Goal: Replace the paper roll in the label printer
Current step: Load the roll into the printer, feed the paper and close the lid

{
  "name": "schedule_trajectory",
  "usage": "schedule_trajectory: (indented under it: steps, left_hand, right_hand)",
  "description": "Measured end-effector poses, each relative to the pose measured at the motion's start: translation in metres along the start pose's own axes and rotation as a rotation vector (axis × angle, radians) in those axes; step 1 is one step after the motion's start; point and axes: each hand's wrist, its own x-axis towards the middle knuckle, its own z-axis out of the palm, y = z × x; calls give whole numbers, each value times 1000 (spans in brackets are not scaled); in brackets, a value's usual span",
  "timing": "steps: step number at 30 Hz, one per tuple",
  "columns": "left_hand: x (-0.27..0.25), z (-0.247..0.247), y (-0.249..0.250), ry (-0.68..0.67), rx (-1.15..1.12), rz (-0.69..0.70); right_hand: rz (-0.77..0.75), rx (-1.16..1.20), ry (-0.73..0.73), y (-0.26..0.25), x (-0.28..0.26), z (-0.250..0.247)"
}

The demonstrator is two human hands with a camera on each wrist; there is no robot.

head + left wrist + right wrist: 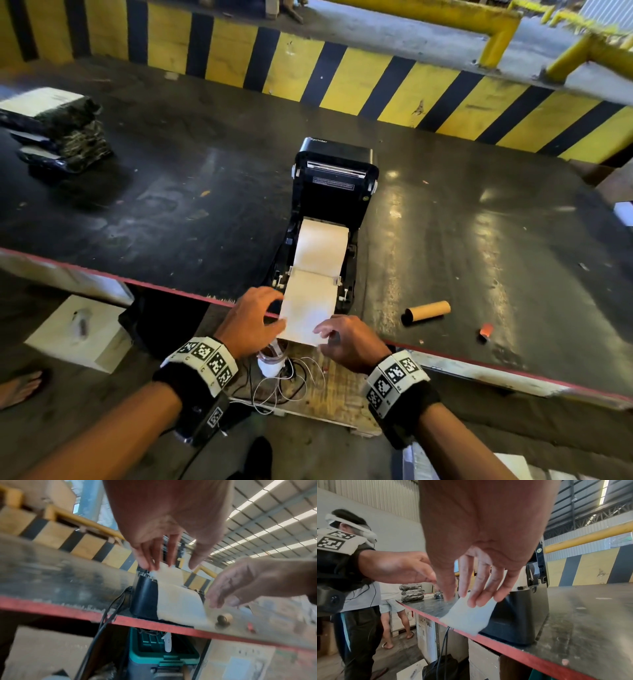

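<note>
Nearest, both hands are hovering slack-fingered over the paper strip (310, 310), left hand (251, 317) at its left edge, right hand (346, 337) covering its right corner; contact is unclear. Beyond them, the strip is running lengthwise from the open label printer (334, 192) past the worktop (171, 192) edge.

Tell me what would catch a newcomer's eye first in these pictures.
Probably the open black label printer in the middle of the dark table, with a strip of pale paper running out over the red front edge. The left hand and right hand flank the strip's end. An empty cardboard core lies to the right, before a yellow-and-black striped barrier.
</note>
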Motion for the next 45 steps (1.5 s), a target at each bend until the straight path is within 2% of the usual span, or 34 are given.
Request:
schedule_trajectory:
  steps: [2, 5, 8, 11, 14, 18, 20, 22, 24, 28, 32, 34, 36, 40, 42, 45]
  left_hand:
    - [12, -4, -3, 50, -60, -180]
    - [32, -10, -12, -50, -169, -346]
    - [49, -14, -22, -187, -144, -360]
    - [59, -12, -26, -253, -186, -353]
    - [60, -15, -28, -308, -219, -334]
    - [61, -23, -30, -381, -271, -310]
    - [60, -25, -30, -406, -282, -304]
    - [60, -25, -31, -403, -289, -281]
    - [62, -24, -33, -380, -300, -263]
    - [66, -24, -37, -372, -319, -264]
    - [70, -26, -46, -360, -303, -312]
    - [73, -28, -42, -284, -348, -343]
    - [78, -32, -36, -143, -413, -350]
    - [89, -36, -24, 70, -569, -307]
    - [93, -34, -21, 133, -591, -257]
    - [95, -29, -20, 141, -557, -178]
  right_hand:
    - [21, 3, -23, 1, 9, -14]
    - [65, -24, 76, 3, 37, -50]
    - [64, -40, 296, 3, 74, -99]
    - [58, -165, 510, 1, 103, -149]
    - [139, -310, 540, -3, 126, -185]
    - [274, -425, 432, -1, 156, -209]
    - [313, -446, 370, 2, 165, -209]
    - [330, -429, 370, 7, 170, -201]
    - [288, -407, 482, 10, 167, -192]
    - [106, -300, 802, 7, 142, -182]
    - [23, -248, 951, 10, 113, -153]
    - [-2, -166, 981, 13, 101, -132]
    - [-18, -68, 1019, 17, 89, -112]
    - [19, -6, 1002, 27, 71, -82]
    - [36, 4, 989, 29, 64, -69]
    - [33, 15, 968, 29, 56, -53]
